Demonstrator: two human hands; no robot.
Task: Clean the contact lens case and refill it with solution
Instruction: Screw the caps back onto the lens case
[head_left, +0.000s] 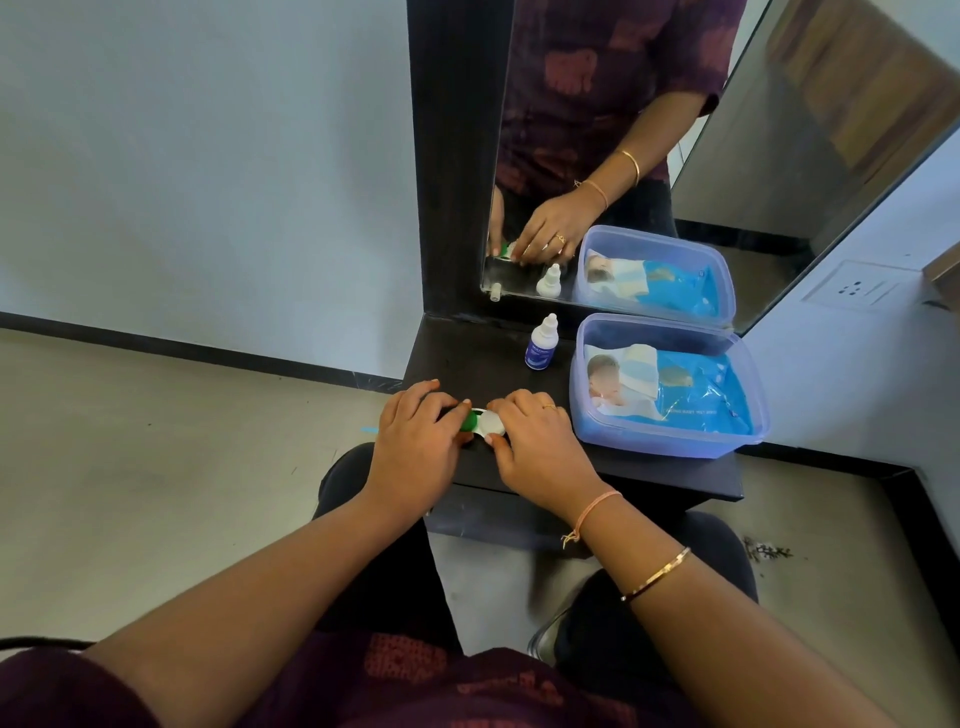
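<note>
A small contact lens case (485, 422), green on its left half and white on its right, lies on the dark shelf (613, 467) near its front edge. My left hand (415, 441) curls its thumb and fingers round the green end. My right hand (540, 447) pinches the white end between thumb and fingers. Most of the case is hidden under both hands. A small white solution bottle (541, 344) with a blue label stands upright farther back on the shelf, its cap on.
A clear lidless plastic box (748, 426) holding a blue pack of wipes (691, 392) fills the shelf's right side. A mirror (675, 130) behind the shelf reflects the hands, bottle and box. A wall socket (857, 288) is at right. Floor lies left of the shelf.
</note>
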